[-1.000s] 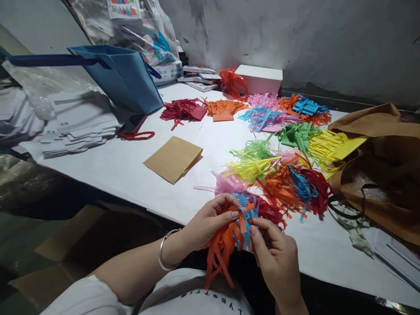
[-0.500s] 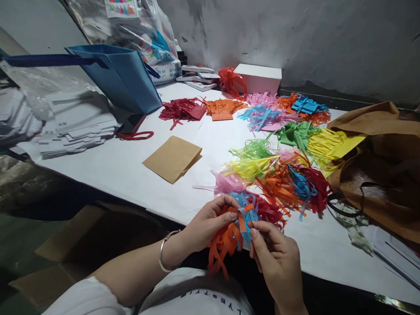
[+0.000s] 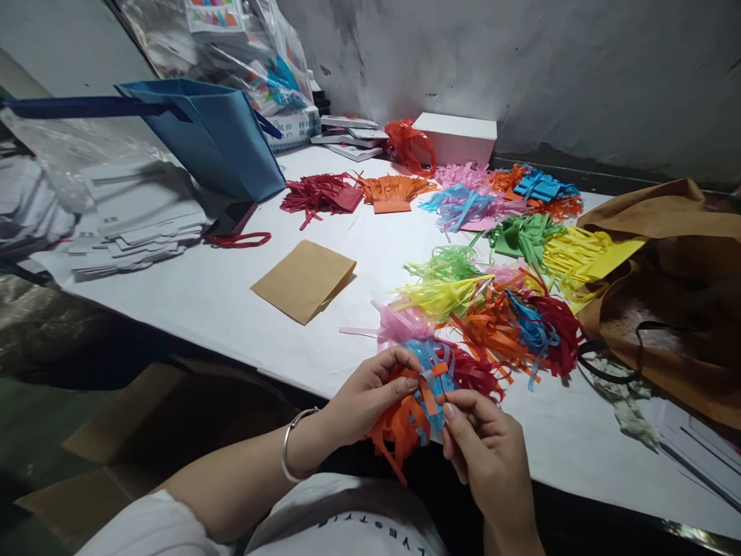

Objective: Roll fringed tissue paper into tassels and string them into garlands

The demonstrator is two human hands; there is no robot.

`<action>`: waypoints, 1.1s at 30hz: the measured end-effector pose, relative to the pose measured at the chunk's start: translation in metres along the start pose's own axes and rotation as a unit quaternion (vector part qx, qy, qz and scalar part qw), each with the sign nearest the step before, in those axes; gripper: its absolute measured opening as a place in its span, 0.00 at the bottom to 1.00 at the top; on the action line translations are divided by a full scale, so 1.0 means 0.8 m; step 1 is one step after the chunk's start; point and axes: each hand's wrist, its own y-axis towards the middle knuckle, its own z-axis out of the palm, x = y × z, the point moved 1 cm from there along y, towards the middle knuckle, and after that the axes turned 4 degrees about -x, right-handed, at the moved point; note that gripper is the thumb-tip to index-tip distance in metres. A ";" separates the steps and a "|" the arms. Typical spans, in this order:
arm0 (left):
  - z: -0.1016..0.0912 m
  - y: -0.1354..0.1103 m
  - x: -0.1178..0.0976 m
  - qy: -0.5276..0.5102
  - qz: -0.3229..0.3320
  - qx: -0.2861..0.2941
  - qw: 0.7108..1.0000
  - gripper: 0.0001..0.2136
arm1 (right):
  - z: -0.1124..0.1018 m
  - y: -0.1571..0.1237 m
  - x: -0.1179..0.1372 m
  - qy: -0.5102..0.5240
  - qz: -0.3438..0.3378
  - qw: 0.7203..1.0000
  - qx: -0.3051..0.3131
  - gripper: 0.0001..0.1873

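The left hand's (image 3: 376,394) grip is closed on an orange tassel (image 3: 399,425), the thumb laid over its upper part, so that loose strips dangle below the fingers, past the front edge of the worktop (image 3: 231,324). The right hand (image 3: 495,455) is just beside the tassel, on its right; its thumb and forefinger are pinched on a thin strand (image 3: 444,384) whose other end is lost among the strips. Light-blue strips (image 3: 425,354) show between and behind the hands; whether they belong to the held tassel cannot be told. Just beyond lie a dark-red bunch (image 3: 478,374) and a pink bunch (image 3: 402,324), then a yellow bunch (image 3: 448,299) and a light-green bunch (image 3: 445,265). A folded brown paper (image 3: 306,282) rests farther left, apart from both hands. A blue bag (image 3: 214,143) stands tilted beyond it, and a brown bag (image 3: 688,309) sits at the right.
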 end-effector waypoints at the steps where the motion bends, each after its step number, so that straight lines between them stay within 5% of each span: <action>1: 0.000 0.000 0.001 -0.009 -0.004 0.001 1.000 0.10 | 0.000 0.000 -0.001 0.004 0.004 1.000 0.001 0.20; 4: -0.004 0.001 0.005 -0.001 -0.002 0.010 1.000 0.09 | 0.000 -0.002 0.000 -0.014 -0.004 1.000 -0.002 0.19; 7: -0.008 -0.001 0.004 0.129 0.058 0.037 0.989 0.04 | -0.001 -0.005 0.006 -0.072 -0.037 0.997 0.010 0.17; 12: -0.012 -0.007 -0.010 0.359 0.183 0.105 0.909 0.07 | -0.004 -0.003 0.011 -0.073 -0.028 0.997 0.023 0.19; 18: -0.017 -0.002 -0.018 0.418 0.259 0.183 0.851 0.09 | -0.001 0.001 0.005 0.046 0.017 0.999 0.010 0.26; 21: -0.016 0.000 -0.017 0.440 0.294 0.216 0.821 0.10 | 0.005 0.003 0.005 0.025 0.017 0.999 0.037 0.20; 26: -0.010 0.001 -0.020 0.480 0.304 0.251 0.784 0.12 | 0.001 0.014 0.019 -0.123 -0.180 0.972 -0.087 0.11; 29: -0.024 0.018 -0.038 0.530 0.317 0.273 0.738 0.15 | -0.028 0.018 0.035 0.105 -0.234 0.957 -0.132 0.08; 31: -0.039 0.036 -0.062 0.555 0.339 0.262 0.713 0.15 | -0.052 0.016 0.048 0.296 -0.235 0.916 -0.131 0.06; 33: -0.046 0.052 -0.090 0.565 0.348 0.224 0.714 0.14 | -0.067 0.014 0.060 0.372 -0.249 0.883 -0.140 0.06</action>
